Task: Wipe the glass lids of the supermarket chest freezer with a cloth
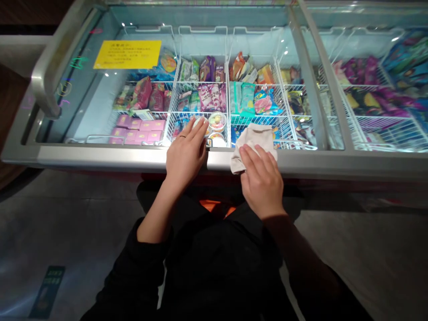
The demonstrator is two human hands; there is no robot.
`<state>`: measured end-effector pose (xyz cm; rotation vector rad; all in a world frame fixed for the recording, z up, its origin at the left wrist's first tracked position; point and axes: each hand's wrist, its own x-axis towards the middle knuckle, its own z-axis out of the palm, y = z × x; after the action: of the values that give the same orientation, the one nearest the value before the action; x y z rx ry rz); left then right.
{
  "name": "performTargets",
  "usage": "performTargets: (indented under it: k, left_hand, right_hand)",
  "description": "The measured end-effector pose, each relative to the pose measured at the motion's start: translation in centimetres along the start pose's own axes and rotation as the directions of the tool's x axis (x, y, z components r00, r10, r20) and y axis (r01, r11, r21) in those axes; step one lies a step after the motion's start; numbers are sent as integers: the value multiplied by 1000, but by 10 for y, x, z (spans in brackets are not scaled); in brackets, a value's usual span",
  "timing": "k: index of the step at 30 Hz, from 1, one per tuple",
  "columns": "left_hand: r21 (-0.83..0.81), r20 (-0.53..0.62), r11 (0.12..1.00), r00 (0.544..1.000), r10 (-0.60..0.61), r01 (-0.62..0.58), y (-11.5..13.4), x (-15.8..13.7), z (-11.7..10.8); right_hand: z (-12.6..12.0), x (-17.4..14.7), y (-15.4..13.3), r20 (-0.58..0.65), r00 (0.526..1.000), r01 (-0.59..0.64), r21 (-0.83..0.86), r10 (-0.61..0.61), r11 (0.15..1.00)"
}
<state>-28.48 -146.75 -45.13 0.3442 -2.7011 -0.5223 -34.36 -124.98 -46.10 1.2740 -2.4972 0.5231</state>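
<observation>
My right hand (262, 180) presses a pale, crumpled cloth (256, 136) against the metal front rim (133, 156) and glass lid of a chest freezer. Its fingers lie over the cloth's lower half. To the left, my left hand (187, 154) rests with straight fingers, side by side, on the rim and the glass, a ring on one finger. Something white shows around its fingertips; I cannot tell whether it is under them or below the glass. Round clear-lidded cups (217, 121) are visible through the glass between the two hands.
Wire baskets under the glass hold pink boxes (140, 130) and bagged frozen treats (212, 96). A yellow notice (127, 54) is on the lid at left. A curved grey handle (45, 84) stands out at the left corner. A metal lid frame (329, 80) crosses at right.
</observation>
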Motion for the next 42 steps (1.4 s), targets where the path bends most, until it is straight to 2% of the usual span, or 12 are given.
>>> performTargets:
  k: [5,8,11,14,17,20,24,27,30,33,38,42]
  left_hand:
    - [-9,13,1000,1000,23,-23,0,0,-2]
    - [-27,32,998,998,54,-54,1,-2,-2]
    - [-43,67,995,994,91,-88,11,-1,3]
    - [-32,111,994,988,112,-109,28,4,10]
    - [6,120,996,989,82,-84,40,8,15]
    - [25,99,998,994,53,-56,43,10,17]
    - [20,73,998,996,56,-57,45,10,22]
    - [17,57,998,997,52,-53,50,9,25]
    - [28,59,999,998,25,-27,53,8,25]
    - [30,60,999,998,17,-19,54,5,24]
    - [33,-6,999,1000,22,-21,55,2,29]
    - [58,-56,998,998,37,-34,54,1,33]
  right_hand:
    - [11,10,-26,56,994,88,50,-91,995]
    - [6,4,-11,33,995,92,34,-93,995]
    - [1,-6,7,-58,998,-14,-18,13,1000]
    - [9,-7,4,-116,991,-71,-20,69,997]
    - [17,-3,-5,-85,996,-7,8,7,1000]
    - [14,-7,6,-41,997,65,25,-64,998]
    - [6,-15,29,-79,997,-10,11,11,1000]
    - [13,-10,21,-114,990,-81,5,81,997]
    - [22,-2,5,-122,991,-50,15,52,999]
    - [19,-5,11,-103,995,-6,12,7,1000]
    - [13,-24,46,-281,948,-171,-49,151,984]
    - [25,-19,30,-365,914,-197,-16,178,980]
